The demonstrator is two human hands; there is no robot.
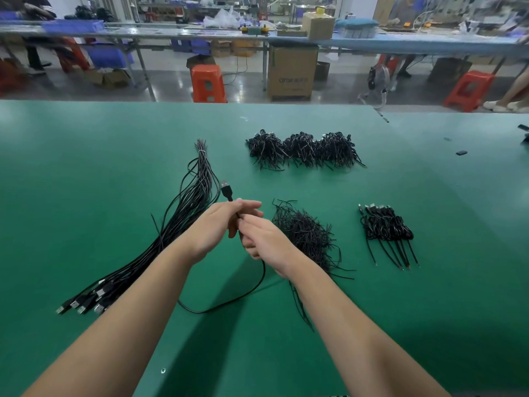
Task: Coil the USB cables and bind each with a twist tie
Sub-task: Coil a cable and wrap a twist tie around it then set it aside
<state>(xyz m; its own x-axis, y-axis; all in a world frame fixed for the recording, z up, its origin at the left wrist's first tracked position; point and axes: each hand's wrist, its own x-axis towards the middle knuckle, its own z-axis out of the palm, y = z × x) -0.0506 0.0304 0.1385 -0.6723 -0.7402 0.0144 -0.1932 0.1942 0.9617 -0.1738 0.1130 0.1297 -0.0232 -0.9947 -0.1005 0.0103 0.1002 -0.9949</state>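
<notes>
A green table (86, 167) in a busy workshop. Both hands, left hand (217, 224) and right hand (263, 239), hold one cable (226, 190) in the middle. Tied coils (386, 224) lie right; many loose cables (183, 213) wait left, so much remains.

Green worktop (86, 156) up front, glossy grey floor (169, 84) beyond, orange stools (208, 83), cardboard box (292, 71) under long bench (400, 43)
</notes>
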